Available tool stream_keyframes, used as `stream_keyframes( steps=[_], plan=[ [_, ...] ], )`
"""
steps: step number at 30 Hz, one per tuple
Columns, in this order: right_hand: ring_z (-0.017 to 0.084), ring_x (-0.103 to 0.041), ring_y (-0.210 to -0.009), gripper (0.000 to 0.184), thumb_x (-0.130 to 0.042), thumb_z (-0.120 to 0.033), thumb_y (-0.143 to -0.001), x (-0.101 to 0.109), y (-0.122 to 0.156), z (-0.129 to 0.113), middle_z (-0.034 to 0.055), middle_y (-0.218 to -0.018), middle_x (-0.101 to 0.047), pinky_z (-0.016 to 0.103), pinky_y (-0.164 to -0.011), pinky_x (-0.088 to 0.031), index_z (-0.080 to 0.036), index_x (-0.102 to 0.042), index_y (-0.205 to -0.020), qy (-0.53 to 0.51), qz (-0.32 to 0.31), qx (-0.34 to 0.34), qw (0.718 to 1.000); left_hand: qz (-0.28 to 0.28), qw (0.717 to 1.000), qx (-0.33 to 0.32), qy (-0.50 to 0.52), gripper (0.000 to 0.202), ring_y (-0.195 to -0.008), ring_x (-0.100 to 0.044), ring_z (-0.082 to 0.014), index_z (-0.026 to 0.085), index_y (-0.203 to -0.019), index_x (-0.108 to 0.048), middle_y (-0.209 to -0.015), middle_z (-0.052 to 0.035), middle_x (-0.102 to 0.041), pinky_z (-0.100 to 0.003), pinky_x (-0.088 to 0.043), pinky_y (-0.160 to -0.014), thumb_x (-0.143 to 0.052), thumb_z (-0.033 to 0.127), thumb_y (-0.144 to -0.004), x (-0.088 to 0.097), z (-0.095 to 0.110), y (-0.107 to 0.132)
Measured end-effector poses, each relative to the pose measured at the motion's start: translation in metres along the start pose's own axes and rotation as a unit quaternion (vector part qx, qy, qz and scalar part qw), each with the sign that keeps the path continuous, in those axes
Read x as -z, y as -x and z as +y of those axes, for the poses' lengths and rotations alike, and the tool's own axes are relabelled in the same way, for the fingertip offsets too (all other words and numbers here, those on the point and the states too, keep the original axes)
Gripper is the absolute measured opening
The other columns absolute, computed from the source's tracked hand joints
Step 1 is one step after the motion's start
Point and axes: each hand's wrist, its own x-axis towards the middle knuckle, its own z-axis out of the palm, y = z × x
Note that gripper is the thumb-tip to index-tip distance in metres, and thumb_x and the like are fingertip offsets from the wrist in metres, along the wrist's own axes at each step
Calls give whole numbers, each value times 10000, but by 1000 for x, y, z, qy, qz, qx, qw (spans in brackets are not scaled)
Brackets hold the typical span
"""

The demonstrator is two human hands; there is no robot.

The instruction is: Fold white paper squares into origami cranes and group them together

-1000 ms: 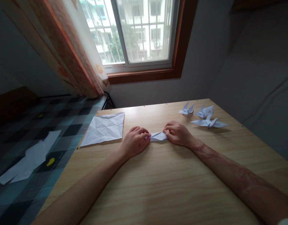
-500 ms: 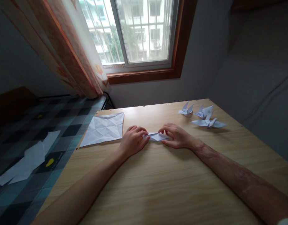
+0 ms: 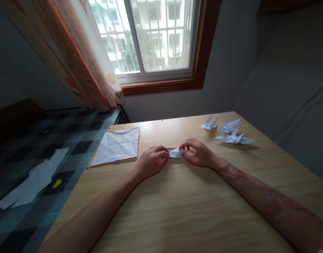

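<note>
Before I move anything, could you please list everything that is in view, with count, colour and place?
Table: one, pale wood, centre
Folded paper: one, white, middle of the table
Creased sheet: one, white, table's far left
Paper birds: three, white, table's far right
Checked cover: one, dark and blue-grey, left
Loose paper: count unclear, white, on the checked cover
Window: one, grey, brown surround, beyond the table
Curtain: one, orange and cream, left of the window
Building: at least one, pale, outside
Foliage: count unclear, green, outside
Wall: several sections, grey, behind and beside
Left hand: one, bare, holding folded paper's left end
Right hand: one, bare, at its right end
</note>
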Motion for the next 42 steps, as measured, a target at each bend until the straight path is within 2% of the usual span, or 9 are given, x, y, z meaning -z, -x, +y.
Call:
stream_keyframes(
  steps=[4, 10, 17, 25, 29, 33, 35, 37, 42],
  plan=[
    [207, -660, -807, 73, -755, -247, -1004, -8, 0, -1, 34, -919, -752, 370, -802, -537, -243, -728, -1071, -10, 27, -12, 999, 3, 1000, 16, 14, 91, -932, -764, -201, 242, -953, -732, -1067, -57, -793, -348, -599, -862, -687, 295, -1012, 1, 4, 0],
    [220, -687, -839, 103, -777, -261, -1003, -10, -2, -6, 41, -978, -785, 391, -844, -558, -257, -727, -1092, -14, 23, -5, 1000, 21, 998, 53, -40, 235, -887, -735, -214, 238, -903, -708, -1005, -58, -769, -344, -585, -787, -787, 450, -966, -3, 1, 2],
    [243, -693, -895, 251, -781, -220, -962, -7, -3, -10, 51, -1036, -780, 405, -880, -547, -267, -682, -1187, 7, -38, 40, 998, 5, 998, 38, -52, 280, -918, -740, -217, 272, -1191, -771, -1106, -67, -779, -355, -584, -810, -762, 471, -995, -2, 0, 0],
    [246, -697, -870, 90, -714, -215, -1015, -11, -2, -3, 58, -956, -792, 393, -840, -529, -245, -696, -1098, 73, -29, 65, 995, 12, 998, 36, -41, 167, -934, -743, -230, 248, -1036, -766, -1071, -68, -792, -373, -586, -837, -745, 409, -1001, -1, 2, 0],
    [243, -709, -874, 53, -689, -234, -1042, -12, -3, -1, 58, -932, -802, 411, -861, -535, -249, -720, -1002, 84, -33, 67, 994, 75, 993, 93, 11, 140, -837, -709, -195, 222, -950, -692, -923, -45, -759, -348, -565, -812, -658, 331, -1032, 1, 3, -2],
    [240, -711, -890, 70, -693, -223, -1029, -11, -4, -4, 58, -944, -807, 422, -893, -533, -253, -742, -989, 83, -52, 73, 992, 155, 962, 224, 7, 126, -749, -661, -179, 222, -917, -642, -838, -12, -710, -319, -529, -723, -665, 325, -985, 2, -3, -3],
    [238, -702, -876, 65, -695, -233, -1023, -10, -4, -6, 57, -943, -801, 419, -885, -527, -250, -744, -984, 81, -56, 74, 992, 140, 949, 283, -13, 195, -691, -641, -174, 227, -932, -634, -813, 9, -692, -307, -496, -666, -721, 401, -948, 2, -5, -2],
    [237, -689, -858, 62, -697, -238, -1015, -9, -4, -8, 56, -934, -793, 416, -872, -517, -245, -740, -971, 80, -57, 70, 993, 108, 948, 297, -30, 272, -698, -654, -183, 229, -982, -636, -835, 12, -700, -315, -496, -686, -757, 465, -922, 3, -5, -2],
    [247, -684, -880, 87, -694, -245, -1017, -8, -5, -9, 69, -935, -777, 409, -885, -505, -235, -703, -930, 78, -57, 48, 994, 53, 970, 235, -17, 425, -740, -676, -184, 222, -1165, -629, -985, -10, -747, -355, -536, -806, -834, 430, -856, 0, -3, 0]
  ],
)
